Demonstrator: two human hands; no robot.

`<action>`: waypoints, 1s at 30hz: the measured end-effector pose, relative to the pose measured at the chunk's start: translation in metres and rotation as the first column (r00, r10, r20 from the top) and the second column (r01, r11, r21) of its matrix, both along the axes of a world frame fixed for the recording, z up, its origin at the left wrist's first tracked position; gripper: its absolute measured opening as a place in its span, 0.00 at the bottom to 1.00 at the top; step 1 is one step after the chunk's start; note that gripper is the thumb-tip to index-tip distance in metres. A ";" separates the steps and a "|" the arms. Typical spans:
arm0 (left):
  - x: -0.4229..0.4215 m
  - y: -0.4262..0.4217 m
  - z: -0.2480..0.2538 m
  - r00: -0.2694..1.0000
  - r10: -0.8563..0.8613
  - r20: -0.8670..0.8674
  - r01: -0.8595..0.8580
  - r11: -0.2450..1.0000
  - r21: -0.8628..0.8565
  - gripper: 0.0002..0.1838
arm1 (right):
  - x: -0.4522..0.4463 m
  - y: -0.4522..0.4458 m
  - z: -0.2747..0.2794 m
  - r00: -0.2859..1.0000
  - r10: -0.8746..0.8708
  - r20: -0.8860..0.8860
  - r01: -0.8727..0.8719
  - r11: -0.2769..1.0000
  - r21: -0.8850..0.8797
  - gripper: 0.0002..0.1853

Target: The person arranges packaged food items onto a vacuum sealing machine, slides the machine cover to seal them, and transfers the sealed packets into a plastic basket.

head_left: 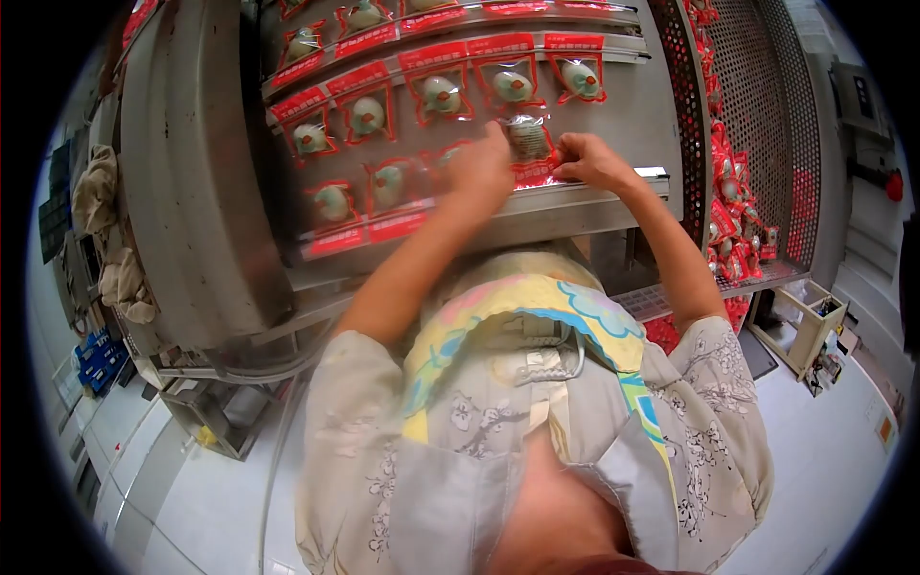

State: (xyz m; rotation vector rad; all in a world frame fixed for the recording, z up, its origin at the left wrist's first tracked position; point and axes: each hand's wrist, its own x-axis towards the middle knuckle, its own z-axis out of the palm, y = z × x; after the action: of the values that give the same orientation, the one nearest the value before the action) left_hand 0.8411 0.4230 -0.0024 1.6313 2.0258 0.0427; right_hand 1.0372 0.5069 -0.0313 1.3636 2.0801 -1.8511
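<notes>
Clear plastic packets with red printed ends, each holding a pale egg-shaped item, lie in rows on a metal surface. My right hand (594,163) pinches the lower right edge of one egg packet (528,140) at the front row. At that packet's left side is my left hand (483,165), its fingers curled together at the edge and somewhat blurred. Left of it, a partly covered packet (448,153) and another packet (388,185) look smeared. A further packet (333,203) lies at the row's left end.
Metal bars (613,196) run along the rows. A tall steel housing (206,172) stands at the left. To the right, a perforated metal bin (795,144) holds many red packets (733,192). A small stand (800,326) is on the floor at the right.
</notes>
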 end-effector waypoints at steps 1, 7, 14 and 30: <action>0.002 0.001 -0.001 0.999 -0.005 -0.036 0.005 1.000 -0.004 0.31 | -0.001 -0.001 0.001 0.999 0.013 0.039 -0.014 1.000 0.024 0.08; -0.003 0.001 0.013 0.997 -0.049 0.067 0.050 0.998 -0.026 0.30 | 0.011 0.002 -0.002 1.000 0.025 -0.013 -0.025 1.000 0.001 0.11; -0.011 0.003 0.005 0.990 0.021 0.139 -0.028 0.998 0.053 0.33 | 0.001 0.004 0.010 0.988 -0.112 0.110 0.124 0.987 -0.102 0.12; 0.027 -0.043 -0.004 0.841 -0.537 0.060 0.406 0.702 0.585 0.23 | 0.047 -0.167 0.049 0.580 -0.732 -0.356 0.807 0.458 0.373 0.06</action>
State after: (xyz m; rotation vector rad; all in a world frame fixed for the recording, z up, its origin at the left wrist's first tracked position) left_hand 0.8677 0.3797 -0.0066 2.3475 1.4183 0.6578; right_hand 1.0840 0.3403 0.0174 2.8076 2.3139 -1.6522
